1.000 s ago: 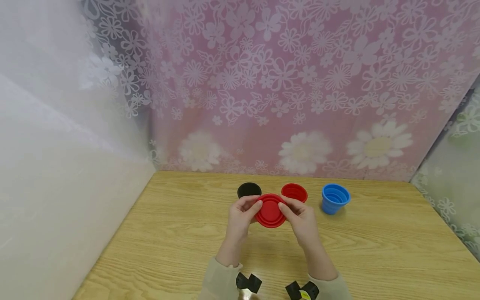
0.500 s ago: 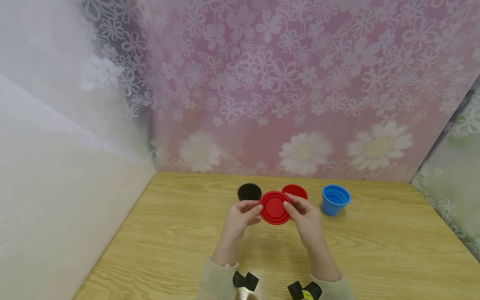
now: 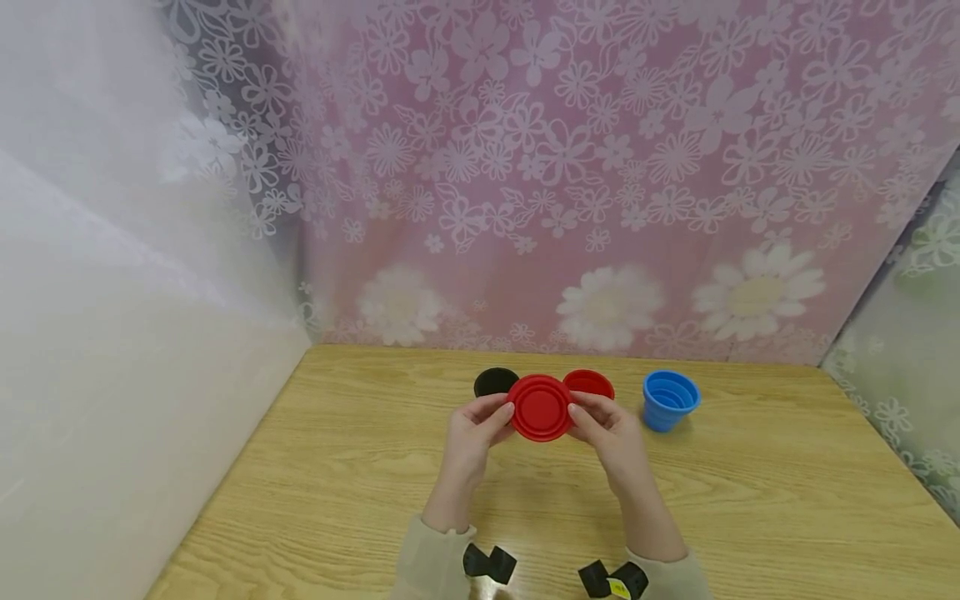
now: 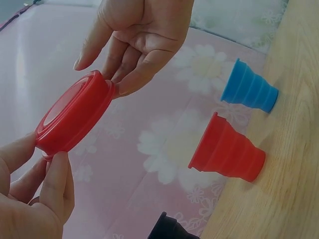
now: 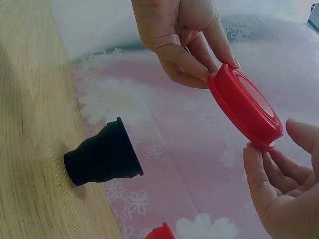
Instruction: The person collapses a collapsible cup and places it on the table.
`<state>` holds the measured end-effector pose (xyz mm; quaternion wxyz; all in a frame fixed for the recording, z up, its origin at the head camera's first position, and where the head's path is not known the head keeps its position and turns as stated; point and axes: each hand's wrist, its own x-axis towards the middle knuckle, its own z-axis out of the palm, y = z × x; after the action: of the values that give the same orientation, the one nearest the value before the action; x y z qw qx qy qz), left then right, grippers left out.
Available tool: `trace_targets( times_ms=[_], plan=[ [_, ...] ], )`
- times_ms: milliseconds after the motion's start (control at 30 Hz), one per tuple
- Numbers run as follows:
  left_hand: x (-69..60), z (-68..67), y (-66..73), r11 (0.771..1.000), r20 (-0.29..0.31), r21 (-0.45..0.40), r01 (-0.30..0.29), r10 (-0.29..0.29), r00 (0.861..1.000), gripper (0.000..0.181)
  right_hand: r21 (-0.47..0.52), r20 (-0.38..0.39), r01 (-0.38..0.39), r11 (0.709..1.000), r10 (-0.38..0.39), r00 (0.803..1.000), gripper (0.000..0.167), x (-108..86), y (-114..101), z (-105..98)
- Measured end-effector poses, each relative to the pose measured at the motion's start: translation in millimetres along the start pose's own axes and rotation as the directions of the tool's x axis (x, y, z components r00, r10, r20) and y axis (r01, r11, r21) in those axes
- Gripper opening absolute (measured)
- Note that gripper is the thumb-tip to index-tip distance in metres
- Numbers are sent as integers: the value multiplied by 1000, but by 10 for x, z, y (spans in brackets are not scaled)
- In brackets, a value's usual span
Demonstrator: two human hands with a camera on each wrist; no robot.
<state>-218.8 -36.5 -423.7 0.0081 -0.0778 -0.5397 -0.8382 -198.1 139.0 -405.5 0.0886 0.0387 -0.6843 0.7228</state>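
Flat red piece held up between two hands, three cups standing behind

Item 1. Flat red piece: one, round, ringed; judged a collapsed cup of the same kind as those standing. Location: in the air above the desk, not touching it, tilted, ringed face toward the wearer, wider flange on the far side.

Item 2. Left hand: grip clamped on the piece, thumb and fingers pinching its left edge.

Item 3. Right hand: grip slightly apart; fingertips touch the right edge, while both wrist views show the thumb just off it.

Item 4. Black cup: upright on the desk, extended; partly covered by the piece in the head view.

Item 5. Standing red cup: upright, extended, between black and blue.

Item 6. Blue cup: upright, extended, rightmost of the row.

Step in hand (judgement): holding and placing the piece between the hands, its walls folded flat.

Next move (judgement): calls for the right thumb to settle on the edge so both sides bear evenly. Drawing the walls out would need a firm hold on the flange and level pressure on the centre; a lopsided push could skew the rings.
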Motion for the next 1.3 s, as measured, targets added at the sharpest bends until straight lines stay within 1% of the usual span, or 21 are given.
trace_targets(
  times_ms=[133,267,500,633,933,1133,1300],
  plan=[
    [-9,5,14,1000,-9,0,-1,1,1000,22,-24,10,-4,1000,5,1000,29,1,3,-9],
    [-11,16,27,1000,-12,12,7,-7,1000,23,-34,1,-10,999,10,1000,28,-2,-6,-3],
    [-11,12,29,996,-8,84,-6,7,1000,25,-143,-44,-23,989,17,999,26,-9,-30,-9],
    [-16,4,40,995,-7,104,-7,8,1000,27,-138,-45,-26,990,20,999,26,-9,-32,-9],
    [-15,-9,46,990,-18,143,13,-10,1000,26,-120,-51,-47,992,42,998,30,-13,-30,-3],
    [-28,-1,65,988,-22,155,26,-23,999,26,-70,-46,-59,996,56,997,29,-13,-35,-7],
    [-29,1,64,988,-17,149,30,-28,999,26,-12,-14,-77,997,76,997,30,-14,-43,-11]
  ],
)
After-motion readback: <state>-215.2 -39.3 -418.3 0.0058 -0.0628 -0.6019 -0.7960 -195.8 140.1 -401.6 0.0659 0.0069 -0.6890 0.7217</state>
